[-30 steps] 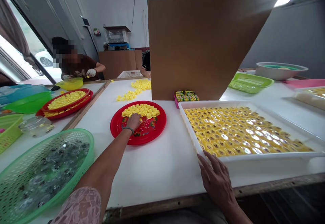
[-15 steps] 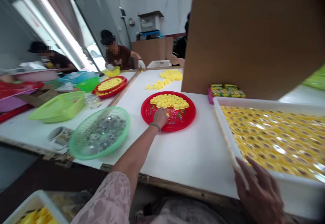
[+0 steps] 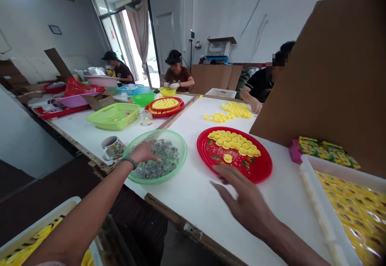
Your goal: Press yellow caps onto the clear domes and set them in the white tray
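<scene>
My left hand (image 3: 144, 152), a beaded band at its wrist, reaches over the mint-green mesh basket (image 3: 183, 149) with thumb and fingers apart. Many small clear plastic pieces (image 3: 169, 155) lie in that basket, and whether the fingertips touch them I cannot tell. My right hand (image 3: 245, 201) hovers near the front edge of the round red tray (image 3: 265, 169), fingers spread and nothing visible in them. Small yellow cup-like pieces (image 3: 233, 141) cover the tray's far half. One lone yellow piece (image 3: 227, 158) sits closer to me on its flowered bottom.
At right stands a white tray (image 3: 316, 201) of yellow pieces with dark centres, beside a tall cardboard sheet (image 3: 340, 73). A mug (image 3: 113, 147), a lime basket (image 3: 113, 117) and a glass jar (image 3: 145, 117) are at left. Several co-workers sit across the table.
The view has swung left. My left hand has gone from the red tray to the mint-green basket, leaving a lone yellow piece. My right hand has left the white tray's edge for the red tray.
</scene>
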